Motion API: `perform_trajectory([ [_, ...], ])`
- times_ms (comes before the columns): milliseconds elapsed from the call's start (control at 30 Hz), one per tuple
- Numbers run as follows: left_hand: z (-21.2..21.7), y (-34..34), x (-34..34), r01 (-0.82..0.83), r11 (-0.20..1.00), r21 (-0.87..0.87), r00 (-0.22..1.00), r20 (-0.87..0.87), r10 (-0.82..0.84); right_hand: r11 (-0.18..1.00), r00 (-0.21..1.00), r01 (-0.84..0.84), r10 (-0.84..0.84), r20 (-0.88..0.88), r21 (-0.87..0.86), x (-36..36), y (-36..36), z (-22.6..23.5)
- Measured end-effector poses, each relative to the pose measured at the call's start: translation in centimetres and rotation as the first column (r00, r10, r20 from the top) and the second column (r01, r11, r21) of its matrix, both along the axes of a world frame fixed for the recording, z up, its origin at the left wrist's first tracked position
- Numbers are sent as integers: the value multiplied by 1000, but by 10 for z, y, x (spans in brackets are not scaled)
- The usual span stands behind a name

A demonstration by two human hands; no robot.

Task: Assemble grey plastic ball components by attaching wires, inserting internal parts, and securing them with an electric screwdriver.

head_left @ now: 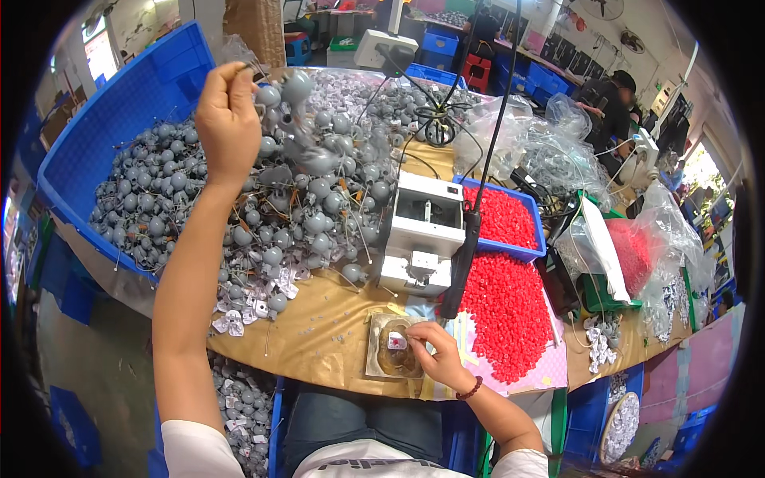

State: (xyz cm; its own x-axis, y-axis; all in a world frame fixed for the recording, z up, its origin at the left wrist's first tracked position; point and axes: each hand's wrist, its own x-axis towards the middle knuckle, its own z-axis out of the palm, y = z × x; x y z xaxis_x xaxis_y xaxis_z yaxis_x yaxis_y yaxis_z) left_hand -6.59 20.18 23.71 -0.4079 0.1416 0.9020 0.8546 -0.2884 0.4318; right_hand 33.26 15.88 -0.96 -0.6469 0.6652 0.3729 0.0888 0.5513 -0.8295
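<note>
My left hand (229,119) is raised over the heap, thumb and fingers pinched on thin wires. Grey ball-shaped parts (296,86) hang from it, some smeared by motion; exactly how many it holds cannot be told. Low at the table's front, my right hand (438,357) is closed, its fingertips at the edge of a small white piece (396,341) with a red spot. That piece lies in a brownish round hollow on a square plate (373,368). Just beyond the plate stands a white bench machine (422,219) with a dark opening.
A large heap of grey wired parts (319,223) spreads from a blue bin (68,171) across the table. Right of the machine, red pieces (510,319) lie loose and fill a blue tray (543,248). Black cables (438,119), plastic bags (558,151) and a person (613,111) are farther back.
</note>
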Motion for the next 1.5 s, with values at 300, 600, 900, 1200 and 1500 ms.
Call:
perform_trajectory([
  [300,-14,9,-46,-37,992,-118,999,-29,34,1000,1000,-1,1,-7,-8,-7,-2,-9],
  [600,-27,-3,-2,34,877,-480,987,-125,-106,1000,1000,-11,11,5,0,-7,2,2],
  [900,-80,-68,64,267,757,-597,949,28,-313,990,994,-109,107,-35,-84,-45,15,44],
  [1200,-200,-141,134,209,627,-751,953,11,-304,687,969,-231,99,-226,-689,-135,14,42],
  [1500,-212,-191,160,565,554,-611,822,359,-442,672,963,-268,159,-219,-690,-87,-21,32],
])
